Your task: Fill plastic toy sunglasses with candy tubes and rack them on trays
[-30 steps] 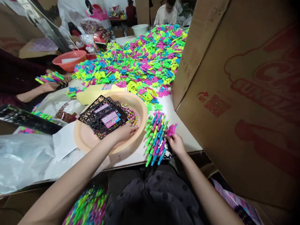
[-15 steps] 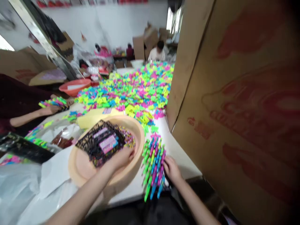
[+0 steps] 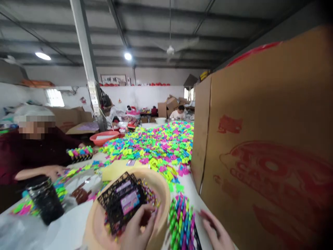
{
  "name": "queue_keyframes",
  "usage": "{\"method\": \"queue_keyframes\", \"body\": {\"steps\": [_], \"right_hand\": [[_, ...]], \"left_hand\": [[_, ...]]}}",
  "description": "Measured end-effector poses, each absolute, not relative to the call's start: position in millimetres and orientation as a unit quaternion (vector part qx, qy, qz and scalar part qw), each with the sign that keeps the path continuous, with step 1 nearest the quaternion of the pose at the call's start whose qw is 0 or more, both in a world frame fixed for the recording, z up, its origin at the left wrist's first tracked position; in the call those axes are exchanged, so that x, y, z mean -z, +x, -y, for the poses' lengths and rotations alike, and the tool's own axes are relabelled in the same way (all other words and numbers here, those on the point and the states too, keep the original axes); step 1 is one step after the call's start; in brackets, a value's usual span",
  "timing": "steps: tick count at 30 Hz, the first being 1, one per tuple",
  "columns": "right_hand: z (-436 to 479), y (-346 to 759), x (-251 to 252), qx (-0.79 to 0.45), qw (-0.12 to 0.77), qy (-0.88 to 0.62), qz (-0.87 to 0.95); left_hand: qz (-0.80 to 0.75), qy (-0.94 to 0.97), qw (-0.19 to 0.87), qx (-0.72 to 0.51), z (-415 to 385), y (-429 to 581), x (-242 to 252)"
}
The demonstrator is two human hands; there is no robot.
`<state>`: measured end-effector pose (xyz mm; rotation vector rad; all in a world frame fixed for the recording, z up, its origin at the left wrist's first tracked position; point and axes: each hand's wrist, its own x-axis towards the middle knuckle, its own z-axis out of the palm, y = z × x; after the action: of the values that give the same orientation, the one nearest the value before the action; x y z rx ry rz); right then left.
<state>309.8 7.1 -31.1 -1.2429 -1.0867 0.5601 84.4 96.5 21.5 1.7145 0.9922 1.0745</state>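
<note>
My left hand (image 3: pixel 139 227) is over the near right side of a peach basin (image 3: pixel 165 194), its thumb and fingers curled together; what they hold, if anything, is hidden. Small multicoloured pieces (image 3: pixel 152 194) lie in the basin, with black lattice racks (image 3: pixel 114 199) bearing purple labels on top. Right of the basin, rows of green, pink, blue and yellow plastic tubes (image 3: pixel 180 222) stand in a black rack (image 3: pixel 197 236). My right hand (image 3: pixel 215 231), slightly blurred, is just right of this rack, apart from it, with fingers extended.
A tall cardboard box (image 3: pixel 260 114) walls off the right side. Bright plastic pieces (image 3: pixel 156 142) are heaped across the table behind the basin. At left sits a co-worker (image 3: pixel 49 146) near another filled rack (image 3: pixel 80 152). A black container (image 3: pixel 45 199) and a red basin (image 3: pixel 104 138) stand on the left.
The view has tilted up, showing the ceiling and more of the co-worker. My right hand has come away from the rack of tubes. My left hand stays over the basin, its fingers curled.
</note>
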Motion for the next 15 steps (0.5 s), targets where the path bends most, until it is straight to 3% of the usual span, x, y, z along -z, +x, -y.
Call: {"method": "queue_keyframes", "body": {"steps": [4,7,12,14,15], "right_hand": [[3,251,-10,-0.486,0.626,-0.436,0.426],[-2,228,-35,-0.516,0.618,-0.404,0.433],[-56,285,-41,-0.347,0.684,-0.433,0.474],[-96,322,-33,-0.241,0.655,-0.503,0.51],[-118,338,-25,-0.199,0.6,-0.555,0.54]], "left_hand": [[-0.375,0.61,0.55,-0.431,-30,104,-42],[-0.354,0.585,0.606,-0.406,-17,102,-42],[-0.404,0.596,0.571,-0.395,-33,63,-26],[-0.451,0.59,0.553,-0.378,-39,48,-15],[-0.47,0.583,0.553,-0.365,-40,43,-9]]}}
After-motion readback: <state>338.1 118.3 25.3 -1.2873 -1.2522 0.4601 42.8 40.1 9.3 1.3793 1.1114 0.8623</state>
